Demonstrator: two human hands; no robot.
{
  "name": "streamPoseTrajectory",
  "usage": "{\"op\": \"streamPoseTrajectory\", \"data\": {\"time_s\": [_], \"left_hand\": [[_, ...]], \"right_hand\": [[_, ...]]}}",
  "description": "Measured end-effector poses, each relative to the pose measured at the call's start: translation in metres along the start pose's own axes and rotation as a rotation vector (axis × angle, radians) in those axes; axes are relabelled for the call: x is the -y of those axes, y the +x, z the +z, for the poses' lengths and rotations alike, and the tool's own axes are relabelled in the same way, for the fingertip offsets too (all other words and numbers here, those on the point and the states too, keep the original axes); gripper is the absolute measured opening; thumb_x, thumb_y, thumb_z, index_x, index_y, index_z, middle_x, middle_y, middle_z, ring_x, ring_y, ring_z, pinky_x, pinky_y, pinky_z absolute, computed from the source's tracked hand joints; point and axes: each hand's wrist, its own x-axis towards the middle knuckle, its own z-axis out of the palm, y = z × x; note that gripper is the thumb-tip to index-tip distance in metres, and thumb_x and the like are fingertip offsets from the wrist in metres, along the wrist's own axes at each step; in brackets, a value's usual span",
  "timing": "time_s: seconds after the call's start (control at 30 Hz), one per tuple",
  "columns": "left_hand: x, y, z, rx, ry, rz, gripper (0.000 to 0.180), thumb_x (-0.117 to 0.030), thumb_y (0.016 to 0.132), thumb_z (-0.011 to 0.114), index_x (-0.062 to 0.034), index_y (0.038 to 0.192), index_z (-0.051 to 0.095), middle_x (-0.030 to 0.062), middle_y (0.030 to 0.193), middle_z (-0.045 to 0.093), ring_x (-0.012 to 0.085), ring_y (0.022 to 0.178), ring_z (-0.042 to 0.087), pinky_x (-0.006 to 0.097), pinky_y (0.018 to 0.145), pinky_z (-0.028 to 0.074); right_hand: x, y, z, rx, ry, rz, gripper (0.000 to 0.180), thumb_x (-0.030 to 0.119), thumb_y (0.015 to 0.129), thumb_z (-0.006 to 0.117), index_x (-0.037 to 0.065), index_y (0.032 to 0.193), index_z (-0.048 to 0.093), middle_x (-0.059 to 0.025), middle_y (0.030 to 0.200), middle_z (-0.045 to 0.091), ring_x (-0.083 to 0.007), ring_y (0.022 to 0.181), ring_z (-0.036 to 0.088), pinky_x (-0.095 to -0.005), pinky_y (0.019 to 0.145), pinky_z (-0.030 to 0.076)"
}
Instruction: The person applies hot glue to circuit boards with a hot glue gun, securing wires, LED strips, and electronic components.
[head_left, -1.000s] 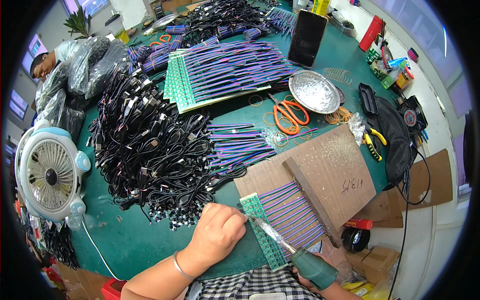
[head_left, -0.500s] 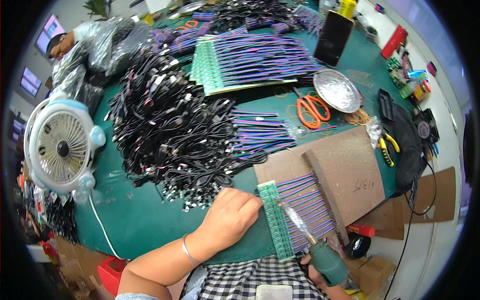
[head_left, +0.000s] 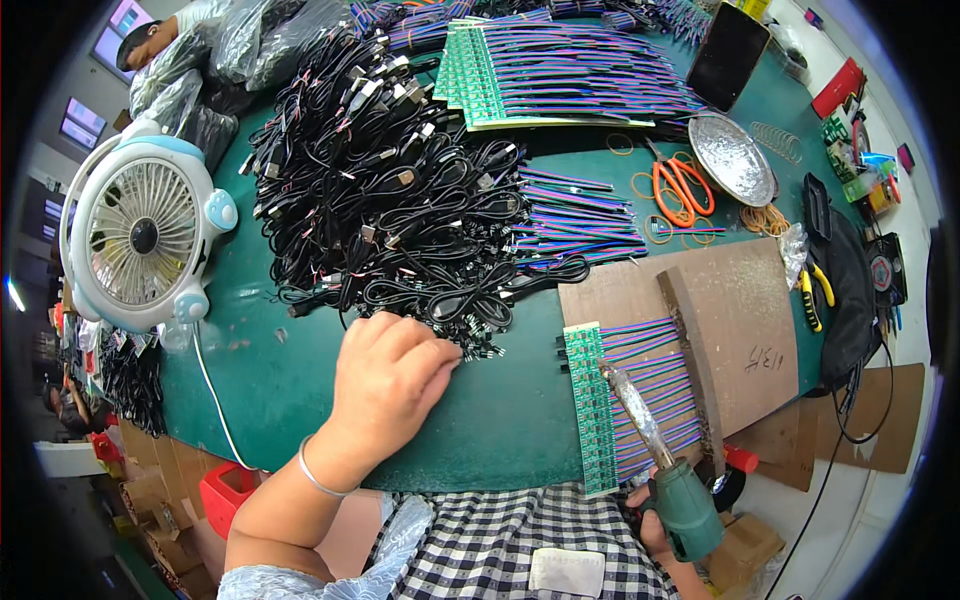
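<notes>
My left hand is at the near edge of a heap of black USB cables, its fingers pinched together beside the small silvery cable ends; whatever lies between the fingertips is hidden. In my right hand, partly hidden at the lower right, is a soldering iron with a green handle. Its tip rests at or just over a green circuit board strip. Rows of thin coloured wires run from that strip to a dark bar lying across a brown board.
Behind are stacked wired circuit boards, orange-handled scissors, a round metal dish and a dark phone. A fan stands at left; yellow-black pliers lie right. Another person is at far left.
My left hand has moved left, from beside the circuit board strip to the cable heap's near edge. The iron's tip stays at the strip. The whole view has shifted slightly.
</notes>
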Motion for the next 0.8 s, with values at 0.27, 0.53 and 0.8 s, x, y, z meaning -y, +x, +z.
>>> {"op": "streamPoseTrajectory", "data": {"time_s": [0.27, 0.53, 0.8], "left_hand": [[-0.001, 0.013, 0.007, 0.091, 0.088, 0.224, 0.02, -0.009, 0.063, 0.066, -0.0151, 0.081, 0.063, -0.0021, 0.083, 0.054, 0.0195, 0.081, 0.051, 0.035, 0.074, 0.038], [-0.029, 0.01, 0.016, 0.197, -0.114, 0.275, 0.026, -0.006, 0.062, 0.066, -0.0114, 0.086, 0.06, 0.0016, 0.087, 0.058, 0.0219, 0.083, 0.052, 0.036, 0.073, 0.04], [-0.049, 0.011, 0.021, 0.248, -0.489, 0.007, 0.021, 0.001, 0.067, 0.065, -0.007, 0.086, 0.06, 0.0067, 0.08, 0.06, 0.024, 0.072, 0.057, 0.033, 0.065, 0.044]], "right_hand": [[-0.002, -0.003, -0.011, 0.113, -0.136, -0.026, 0.022, 0.013, 0.078, 0.058, -0.004, 0.091, 0.057, -0.0093, 0.071, 0.064, -0.018, 0.065, 0.064, -0.0285, 0.066, 0.05], [0.012, 0.005, -0.014, 0.213, -0.135, 0.112, 0.039, 0.011, 0.068, 0.067, -0.004, 0.103, 0.057, -0.008, 0.084, 0.065, -0.0167, 0.077, 0.063, -0.0254, 0.072, 0.05], [0.022, 0.009, -0.008, 0.154, 0.006, 0.218, 0.035, 0.009, 0.07, 0.066, -0.003, 0.102, 0.058, -0.0075, 0.084, 0.064, -0.0139, 0.079, 0.062, -0.0243, 0.073, 0.049]]}}
